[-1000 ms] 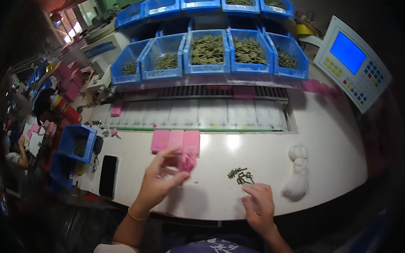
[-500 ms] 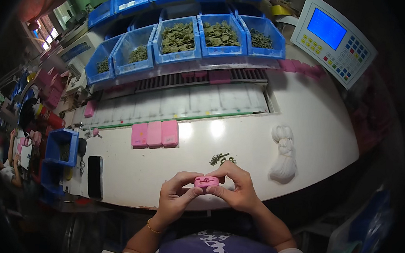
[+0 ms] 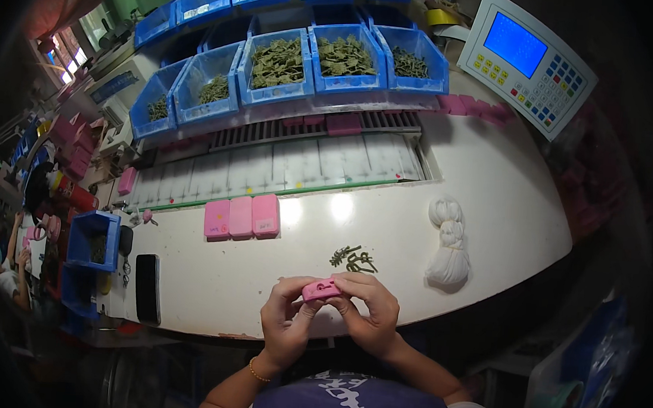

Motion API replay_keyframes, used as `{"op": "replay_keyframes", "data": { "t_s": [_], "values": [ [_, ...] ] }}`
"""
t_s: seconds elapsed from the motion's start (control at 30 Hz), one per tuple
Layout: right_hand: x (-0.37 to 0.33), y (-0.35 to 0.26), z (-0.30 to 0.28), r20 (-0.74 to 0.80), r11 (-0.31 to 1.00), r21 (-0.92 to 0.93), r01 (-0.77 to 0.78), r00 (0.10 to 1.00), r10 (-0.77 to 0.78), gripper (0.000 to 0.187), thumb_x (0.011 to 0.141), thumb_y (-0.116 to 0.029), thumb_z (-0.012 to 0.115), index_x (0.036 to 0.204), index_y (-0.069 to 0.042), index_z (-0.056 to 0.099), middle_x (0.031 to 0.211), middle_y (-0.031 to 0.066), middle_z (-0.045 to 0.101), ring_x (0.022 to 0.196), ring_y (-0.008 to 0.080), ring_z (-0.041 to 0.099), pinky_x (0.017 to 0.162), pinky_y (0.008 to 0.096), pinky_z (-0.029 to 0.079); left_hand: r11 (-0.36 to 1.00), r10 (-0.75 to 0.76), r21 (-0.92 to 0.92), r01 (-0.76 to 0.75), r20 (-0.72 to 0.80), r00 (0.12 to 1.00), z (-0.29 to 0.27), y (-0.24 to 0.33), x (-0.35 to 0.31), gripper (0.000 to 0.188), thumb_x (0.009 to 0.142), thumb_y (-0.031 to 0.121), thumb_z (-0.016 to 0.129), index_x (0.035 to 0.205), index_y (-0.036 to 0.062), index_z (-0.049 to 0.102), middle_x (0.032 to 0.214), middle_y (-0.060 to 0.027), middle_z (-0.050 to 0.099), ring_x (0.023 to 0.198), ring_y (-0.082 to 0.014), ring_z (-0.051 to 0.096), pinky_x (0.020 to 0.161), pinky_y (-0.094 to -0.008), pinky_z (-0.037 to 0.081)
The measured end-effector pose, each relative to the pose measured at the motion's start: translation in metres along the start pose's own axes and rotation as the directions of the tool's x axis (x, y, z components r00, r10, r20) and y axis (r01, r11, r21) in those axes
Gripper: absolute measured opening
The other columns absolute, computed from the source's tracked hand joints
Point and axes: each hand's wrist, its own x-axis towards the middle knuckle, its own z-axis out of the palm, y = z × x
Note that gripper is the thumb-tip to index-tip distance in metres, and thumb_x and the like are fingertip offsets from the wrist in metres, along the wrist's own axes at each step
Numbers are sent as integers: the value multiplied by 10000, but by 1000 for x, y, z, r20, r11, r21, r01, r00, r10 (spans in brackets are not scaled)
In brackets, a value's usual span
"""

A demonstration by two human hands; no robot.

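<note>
Pinching a small pink plastic case (image 3: 321, 289) between the fingertips of both hands, the person holds it just above the near edge of the white worktable (image 3: 505, 215), close to the body, likely so it can be worked at eye level; the left hand (image 3: 287, 323) clasps its left end and the right hand (image 3: 368, 311) closes on its right end, thumbs underneath. Just beyond it lies a loose cluster of small dark-green plastic parts (image 3: 353, 259), within easy reach, with a knotted white cloth bundle (image 3: 449, 241) to their right. Farther left, three matching pink cases (image 3: 241, 217) lie side by side, and blue bins (image 3: 275, 70) of green pieces line the far side.
</note>
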Motion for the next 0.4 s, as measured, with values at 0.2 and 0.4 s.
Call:
{"op": "replay_keyframes", "data": {
  "t_s": [0.2,0.4],
  "values": [
    [-2,-10,5,-22,992,43,-117,993,118,208,839,-9,734,999,0,602,1014,134,642,910,213,642,822,337,530,997,49,-55,-51,-25,998,1,-8,-2,270,936,3,617,1187,-17,520,1153,-149,610,1059,-223,635,911,-348,557],
    [10,16,-18,389,934,193,-300,897,208,506,882,-75,716,1346,-73,515,1078,78,634,892,150,616,817,270,494,980,-63,-173,96,189,980,-25,-4,7,287,936,-27,600,1211,10,527,1177,-148,616,1090,-244,635,920,-389,557]
  ]
}}
